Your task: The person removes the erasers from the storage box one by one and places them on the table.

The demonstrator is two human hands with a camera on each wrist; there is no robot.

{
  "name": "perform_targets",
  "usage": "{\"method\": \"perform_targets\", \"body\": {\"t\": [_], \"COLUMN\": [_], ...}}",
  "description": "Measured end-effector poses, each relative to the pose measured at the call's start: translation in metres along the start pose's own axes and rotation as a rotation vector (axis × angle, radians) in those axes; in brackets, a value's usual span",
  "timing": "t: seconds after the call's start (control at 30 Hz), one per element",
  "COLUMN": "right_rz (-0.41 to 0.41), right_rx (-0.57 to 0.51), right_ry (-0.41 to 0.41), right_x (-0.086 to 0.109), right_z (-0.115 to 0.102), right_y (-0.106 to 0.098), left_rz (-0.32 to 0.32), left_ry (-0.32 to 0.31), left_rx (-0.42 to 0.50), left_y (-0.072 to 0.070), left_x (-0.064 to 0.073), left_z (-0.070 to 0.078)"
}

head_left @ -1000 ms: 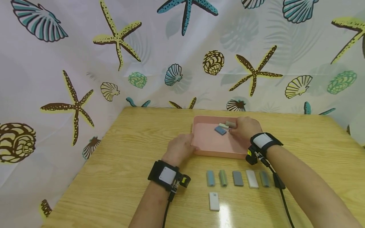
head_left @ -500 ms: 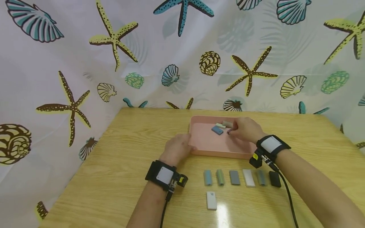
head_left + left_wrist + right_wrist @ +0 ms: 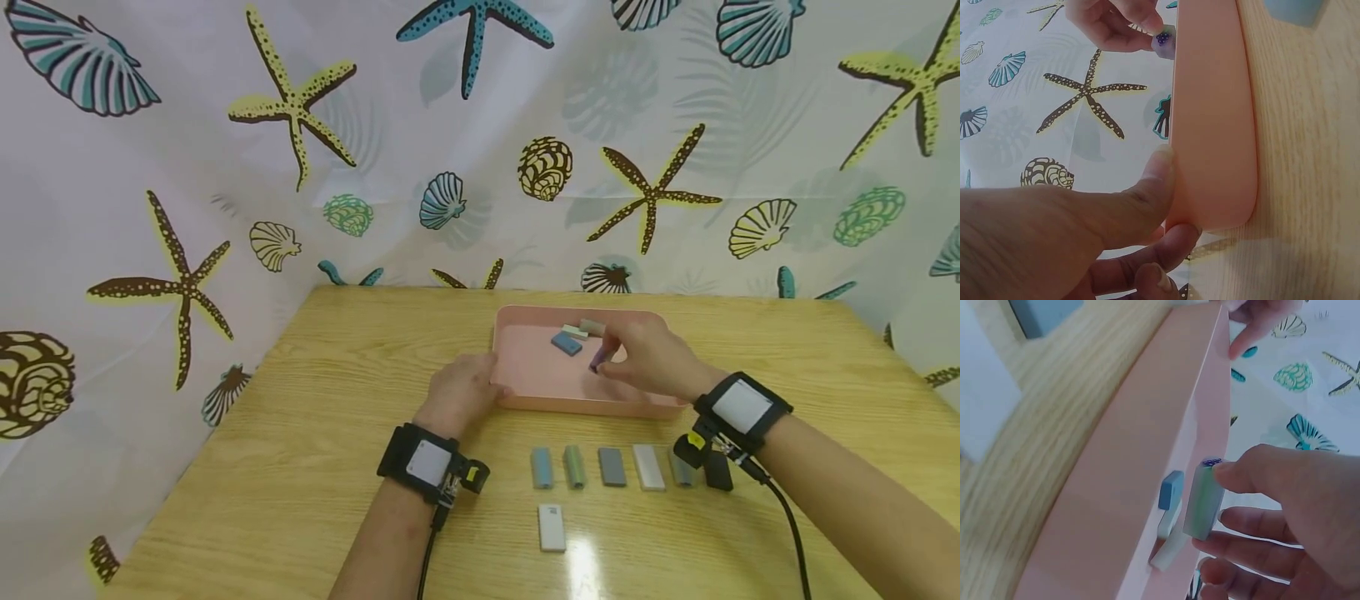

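Note:
A shallow pink tray (image 3: 525, 362) sits on the wooden table, and my left hand (image 3: 459, 390) grips its left end, thumb on the rim and fingers below in the left wrist view. Over the tray, my right hand (image 3: 652, 358) pinches a small purple-green eraser (image 3: 1204, 503) between thumb and fingertips; dark purple dots mark its end face. It is tilted in the head view. Behind it in the tray lie a blue eraser (image 3: 566, 343), a whitish one (image 3: 575, 331) and a beige one (image 3: 592, 327), the last partly hidden by the right hand.
In front of the tray runs a row of small blocks: light blue (image 3: 542, 467), green (image 3: 574, 467), grey (image 3: 612, 467), white (image 3: 648, 467), grey-blue (image 3: 681, 468) and black (image 3: 717, 472). Nearer lies another white block (image 3: 551, 527). A patterned curtain (image 3: 465, 150) hangs behind the table.
My right hand has drawn back slightly from the group of erasers, with the purple-green eraser now plainly visible in its fingers. The left hand keeps its grip on the tray.

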State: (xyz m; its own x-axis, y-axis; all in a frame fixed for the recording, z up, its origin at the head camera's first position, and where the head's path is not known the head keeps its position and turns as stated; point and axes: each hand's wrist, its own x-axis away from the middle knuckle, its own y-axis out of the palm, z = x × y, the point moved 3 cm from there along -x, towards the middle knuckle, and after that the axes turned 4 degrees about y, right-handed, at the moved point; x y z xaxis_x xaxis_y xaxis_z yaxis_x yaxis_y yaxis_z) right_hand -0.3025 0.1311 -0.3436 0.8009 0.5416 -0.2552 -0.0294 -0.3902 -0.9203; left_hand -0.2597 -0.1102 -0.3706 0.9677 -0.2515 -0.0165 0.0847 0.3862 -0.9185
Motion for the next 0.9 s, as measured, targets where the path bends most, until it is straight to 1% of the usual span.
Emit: {"method": "perform_targets", "body": {"t": [0.1, 0.17, 0.3, 0.4, 0.47, 0.57, 0.8, 0.9], "right_rz": [-0.016, -0.035, -0.028, -0.032, -0.052, -0.107, -0.188, -0.237], "right_rx": [-0.005, -0.006, 0.008, -0.003, -0.011, -0.041, -0.014, -0.027], "right_ry": [-0.072, -0.096, -0.143, -0.164, -0.16, -0.148, -0.216, -0.221], "right_x": [0.006, 0.01, 0.021, 0.028, 0.033, 0.041, 0.058, 0.064], "right_z": [-0.008, -0.014, -0.027, -0.037, -0.043, -0.051, -0.071, -0.079], "right_y": [-0.002, -0.003, -0.007, -0.009, -0.009, -0.01, -0.008, -0.007], "left_rz": [0.007, 0.009, 0.011, 0.014, 0.014, 0.007, -0.005, -0.008], "left_ry": [0.01, 0.015, 0.018, 0.016, 0.013, 0.002, -0.009, -0.01], "left_rx": [0.0, 0.003, 0.008, 0.019, 0.024, 0.034, 0.024, 0.024], "left_y": [-0.001, -0.001, -0.002, -0.003, -0.002, -0.002, -0.001, -0.001], "left_x": [0.0, 0.0, 0.001, 0.001, 0.001, 0.001, 0.001, 0.0], "left_z": [0.0, 0.0, 0.0, 0.0, 0.0, 0.0, 0.0, 0.0]}}
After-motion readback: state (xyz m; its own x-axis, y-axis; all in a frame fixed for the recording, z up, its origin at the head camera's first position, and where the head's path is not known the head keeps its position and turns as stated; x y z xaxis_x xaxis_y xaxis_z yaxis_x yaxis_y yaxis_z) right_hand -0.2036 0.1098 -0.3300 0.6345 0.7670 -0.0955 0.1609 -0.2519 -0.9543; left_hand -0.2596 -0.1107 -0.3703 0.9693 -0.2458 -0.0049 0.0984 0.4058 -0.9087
